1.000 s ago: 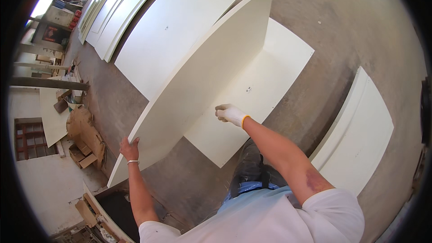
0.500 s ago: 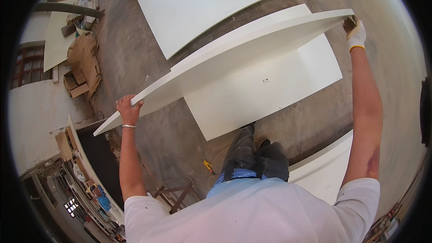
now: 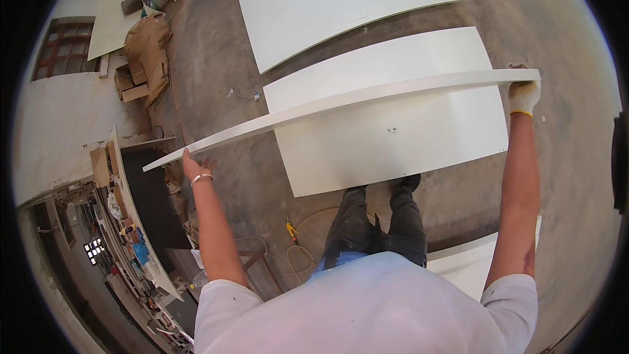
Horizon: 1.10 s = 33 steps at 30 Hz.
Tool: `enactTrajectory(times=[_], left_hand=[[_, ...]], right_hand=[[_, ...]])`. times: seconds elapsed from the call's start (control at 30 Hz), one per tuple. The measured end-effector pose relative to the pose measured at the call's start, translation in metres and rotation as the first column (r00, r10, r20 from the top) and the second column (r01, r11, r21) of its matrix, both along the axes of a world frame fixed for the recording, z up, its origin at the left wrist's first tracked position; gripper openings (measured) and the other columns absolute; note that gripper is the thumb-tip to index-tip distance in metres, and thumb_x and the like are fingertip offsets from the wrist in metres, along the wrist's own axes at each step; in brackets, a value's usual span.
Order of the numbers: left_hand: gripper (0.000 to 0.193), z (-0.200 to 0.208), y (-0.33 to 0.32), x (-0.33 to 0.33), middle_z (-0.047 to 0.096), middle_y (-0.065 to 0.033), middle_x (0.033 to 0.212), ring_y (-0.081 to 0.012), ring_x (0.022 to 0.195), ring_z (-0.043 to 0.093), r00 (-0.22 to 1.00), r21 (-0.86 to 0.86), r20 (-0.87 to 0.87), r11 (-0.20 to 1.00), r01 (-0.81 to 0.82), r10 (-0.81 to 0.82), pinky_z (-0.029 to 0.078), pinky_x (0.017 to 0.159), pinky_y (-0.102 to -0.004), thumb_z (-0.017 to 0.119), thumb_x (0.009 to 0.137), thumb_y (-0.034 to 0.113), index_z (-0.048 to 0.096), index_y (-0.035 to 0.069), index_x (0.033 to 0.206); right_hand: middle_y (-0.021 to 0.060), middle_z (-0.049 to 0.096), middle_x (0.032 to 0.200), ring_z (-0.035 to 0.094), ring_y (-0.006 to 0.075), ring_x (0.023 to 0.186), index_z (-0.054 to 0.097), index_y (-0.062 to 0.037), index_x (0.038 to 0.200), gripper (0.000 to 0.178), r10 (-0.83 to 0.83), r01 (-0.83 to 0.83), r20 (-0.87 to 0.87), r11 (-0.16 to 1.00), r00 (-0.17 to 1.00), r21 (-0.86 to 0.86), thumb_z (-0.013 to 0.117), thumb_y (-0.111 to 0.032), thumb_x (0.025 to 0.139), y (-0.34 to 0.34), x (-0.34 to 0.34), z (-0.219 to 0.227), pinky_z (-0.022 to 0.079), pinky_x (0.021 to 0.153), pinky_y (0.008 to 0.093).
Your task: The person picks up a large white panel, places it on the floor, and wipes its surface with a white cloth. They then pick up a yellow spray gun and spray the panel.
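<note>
I hold a long white panel (image 3: 367, 95) on edge, spanning from left to right across my front, above a white panel (image 3: 386, 147) lying flat on the floor. My left hand (image 3: 198, 167), bare with a bracelet at the wrist, supports the left part, its thumb against the edge and its fingers spread below. At the far right end my right hand (image 3: 524, 96), in a pale work glove with a yellow cuff, grips the panel, fingertips showing beyond its top edge. My shoes touch or nearly touch the flat panel's near edge.
Another white panel (image 3: 354, 10) lies farther off; a pale one (image 3: 465, 259) is beside me at lower right. A yellow-handled tool (image 3: 291, 229) with a hose lies by my feet. Cardboard (image 3: 147, 52) leans at far left, near a cluttered bench (image 3: 141, 223).
The held panel has come nearer to me at its right end and turned more edge-on. My left hand has loosened from wrapped fingers to spread ones. My feet have moved apart.
</note>
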<state>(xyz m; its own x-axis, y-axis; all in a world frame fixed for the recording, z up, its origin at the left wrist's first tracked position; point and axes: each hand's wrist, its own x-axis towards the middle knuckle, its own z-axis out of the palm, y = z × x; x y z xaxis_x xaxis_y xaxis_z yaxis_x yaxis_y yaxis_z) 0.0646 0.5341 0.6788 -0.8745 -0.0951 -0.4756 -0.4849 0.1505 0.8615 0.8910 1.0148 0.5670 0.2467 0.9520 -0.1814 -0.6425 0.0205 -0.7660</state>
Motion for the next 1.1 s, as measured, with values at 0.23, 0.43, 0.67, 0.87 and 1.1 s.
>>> enactTrajectory(times=[0.23,0.43,0.67,0.87,1.1], left_hand=[[0.05,-0.002,0.028,-0.04,0.062,-0.022,0.118,-0.0405,0.106,0.067,0.97,-0.137,0.217,0.98,0.141,-0.11,0.061,0.081,-0.0632,0.064,0.093,0.031,0.046,-0.004,0.125],[0.05,-0.028,-0.04,-0.056,0.061,-0.0182,0.131,-0.0378,0.114,0.064,0.978,-0.113,0.209,0.994,-0.001,0.024,0.054,0.093,-0.0605,0.062,0.089,0.017,0.051,-0.001,0.134],[0.048,-0.053,-0.142,-0.087,0.062,-0.019,0.126,-0.0382,0.11,0.062,0.984,-0.098,0.177,0.994,0.056,-0.038,0.05,0.097,-0.0498,0.065,0.082,0.008,0.055,-0.005,0.127],[0.042,-0.058,-0.165,-0.105,0.065,-0.0176,0.112,-0.0362,0.1,0.064,0.976,-0.053,0.114,0.98,0.191,-0.184,0.053,0.09,-0.0463,0.068,0.077,0.008,0.059,-0.008,0.116],[0.041,-0.035,-0.087,-0.115,0.065,-0.0187,0.112,-0.0362,0.1,0.065,0.916,-0.152,0.119,0.904,0.399,-0.384,0.054,0.092,-0.0465,0.066,0.075,0.008,0.059,-0.009,0.112]], right_hand=[[0.0221,0.066,0.08,0.065,0.0377,0.077,0.062,0.0062,0.083,0.045,-0.011,0.012,0.046,1.0,0.999,-0.026,0.041,-0.029,0.102,-0.01,0.008,-0.043,0.052,0.101,0.0533],[0.0201,0.06,0.074,0.058,0.034,0.073,0.056,0.0009,0.077,0.058,-0.074,0.071,-0.166,0.997,0.983,-0.024,0.026,-0.04,0.104,-0.067,0.021,-0.029,0.036,0.116,0.0561],[0.0113,0.055,0.068,0.051,0.0229,0.07,0.055,-0.0043,0.072,0.039,-0.123,0.087,0.148,0.97,0.981,0.229,0.035,-0.027,0.097,-0.26,0.018,0.032,0.037,0.118,0.0502],[0.0072,0.048,0.065,0.05,0.0218,0.071,0.046,-0.008,0.067,0.045,-0.245,0.228,0.068,0.954,0.967,0.196,0.028,-0.024,0.105,-0.419,0.021,0.043,0.039,0.115,0.0466],[0.009,0.052,0.063,0.049,0.0222,0.068,0.044,-0.0096,0.065,0.048,-0.571,0.575,0.174,0.817,0.802,0.03,0.027,-0.025,0.107,-0.543,0.019,0.033,0.04,0.11,0.0456]])
